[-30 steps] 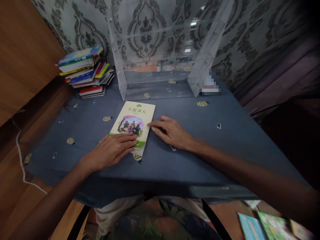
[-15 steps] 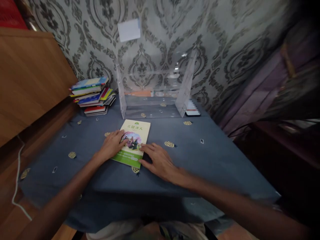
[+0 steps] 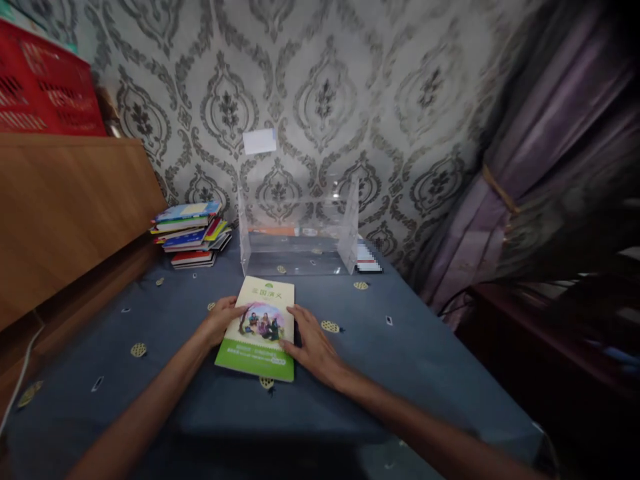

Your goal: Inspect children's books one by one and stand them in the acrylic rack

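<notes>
A paperback book (image 3: 257,360) with a cream and green cover and a picture of several figures is between my hands, front cover up. My left hand (image 3: 223,320) grips its left edge, thumb on the cover and the other fingers partly hidden beside or under it. At the right edge, my right hand (image 3: 313,347) holds the book with its thumb near the lower cover and fingertips at the side. Just beyond the book's top stands a clear acrylic stand (image 3: 300,263) with see-through side panels.
A messy stack of books (image 3: 193,233) sits at the table's back left. A pixelated flat item (image 3: 369,259) lies right of the stand. The blue tablecloth (image 3: 400,373) has a pineapple print. A wooden cabinet (image 3: 75,213) borders the left, a purple curtain (image 3: 525,167) the right.
My view has tilted up, showing more wall and a red basket. My hands have shifted from lying over the book to gripping its two side edges, and the book looks slightly raised and turned.
</notes>
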`<state>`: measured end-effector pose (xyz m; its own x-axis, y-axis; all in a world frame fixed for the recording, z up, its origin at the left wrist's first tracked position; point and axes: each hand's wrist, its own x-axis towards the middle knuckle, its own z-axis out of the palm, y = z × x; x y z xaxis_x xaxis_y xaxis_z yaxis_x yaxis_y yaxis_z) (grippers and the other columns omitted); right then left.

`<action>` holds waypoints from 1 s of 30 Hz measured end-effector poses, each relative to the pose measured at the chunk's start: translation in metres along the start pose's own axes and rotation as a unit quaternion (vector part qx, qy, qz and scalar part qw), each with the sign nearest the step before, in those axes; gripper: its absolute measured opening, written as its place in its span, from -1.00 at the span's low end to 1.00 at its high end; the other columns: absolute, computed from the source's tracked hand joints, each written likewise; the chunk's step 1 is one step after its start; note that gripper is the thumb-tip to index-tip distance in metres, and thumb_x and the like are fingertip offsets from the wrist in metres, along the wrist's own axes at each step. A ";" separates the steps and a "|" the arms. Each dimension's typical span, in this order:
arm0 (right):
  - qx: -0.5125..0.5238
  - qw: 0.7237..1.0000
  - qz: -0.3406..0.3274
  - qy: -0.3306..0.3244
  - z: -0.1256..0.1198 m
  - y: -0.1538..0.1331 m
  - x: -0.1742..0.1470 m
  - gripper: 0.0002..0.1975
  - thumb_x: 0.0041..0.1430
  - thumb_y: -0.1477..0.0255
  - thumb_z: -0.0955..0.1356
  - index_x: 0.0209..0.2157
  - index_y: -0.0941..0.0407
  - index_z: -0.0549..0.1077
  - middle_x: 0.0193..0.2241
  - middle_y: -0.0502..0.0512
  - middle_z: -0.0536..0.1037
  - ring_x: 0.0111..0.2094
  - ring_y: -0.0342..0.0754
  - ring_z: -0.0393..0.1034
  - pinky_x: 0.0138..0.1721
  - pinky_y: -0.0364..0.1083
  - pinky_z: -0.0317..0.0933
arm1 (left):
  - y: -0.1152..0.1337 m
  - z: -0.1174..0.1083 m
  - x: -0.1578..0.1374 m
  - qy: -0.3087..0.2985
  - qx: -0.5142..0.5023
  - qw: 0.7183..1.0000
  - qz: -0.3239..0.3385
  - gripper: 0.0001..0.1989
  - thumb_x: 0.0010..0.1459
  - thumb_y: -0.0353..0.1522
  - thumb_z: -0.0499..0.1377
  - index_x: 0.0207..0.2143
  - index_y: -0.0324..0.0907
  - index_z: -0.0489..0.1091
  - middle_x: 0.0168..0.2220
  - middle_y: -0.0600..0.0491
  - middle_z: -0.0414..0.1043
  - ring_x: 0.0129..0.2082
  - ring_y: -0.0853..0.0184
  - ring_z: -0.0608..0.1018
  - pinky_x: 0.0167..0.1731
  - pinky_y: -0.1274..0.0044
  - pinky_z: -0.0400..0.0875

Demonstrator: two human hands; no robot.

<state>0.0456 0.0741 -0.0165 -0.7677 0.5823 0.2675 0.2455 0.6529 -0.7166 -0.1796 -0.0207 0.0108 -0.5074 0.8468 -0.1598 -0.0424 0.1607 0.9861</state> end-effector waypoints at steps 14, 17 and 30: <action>0.146 0.987 -0.006 0.069 -0.053 -0.006 0.037 -0.70 0.15 0.20 0.36 -0.20 0.13 0.45 -0.41 0.09 0.56 -0.49 -0.08 0.32 -0.47 -0.12 0.19 | 0.043 0.039 -0.005 -0.012 -0.021 0.961 0.276 -0.52 0.11 -0.09 0.30 -0.04 -0.14 0.29 -0.19 0.01 0.53 -0.22 0.21 0.59 -0.25 0.47 0.46; 0.045 0.993 -0.022 0.107 -0.052 -0.006 0.034 -0.76 0.25 0.29 0.29 -0.17 0.13 0.45 -0.38 0.11 0.58 -0.44 -0.05 0.35 -0.38 -0.09 0.19 | 0.035 0.044 0.000 0.031 0.036 0.945 0.323 -0.62 0.20 -0.13 0.21 -0.04 -0.14 0.27 -0.19 0.02 0.47 -0.18 0.23 0.54 -0.20 0.46 0.44; 0.024 0.997 -0.032 0.060 -0.075 0.025 0.066 -0.84 0.25 0.35 0.30 -0.23 0.13 0.45 -0.51 0.01 0.50 -0.47 -0.06 0.34 -0.43 -0.14 0.15 | 0.057 0.038 0.042 0.071 0.333 0.893 0.296 -0.80 0.18 -0.19 0.14 -0.21 -0.07 0.26 -0.33 0.07 0.51 -0.37 0.19 0.56 -0.39 0.46 0.38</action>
<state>0.0455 0.1659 0.0316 -0.7045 0.5953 0.3864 0.1673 0.6684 -0.7248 -0.1705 0.0433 0.0582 -0.3777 0.8180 0.4339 0.7658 0.0126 0.6429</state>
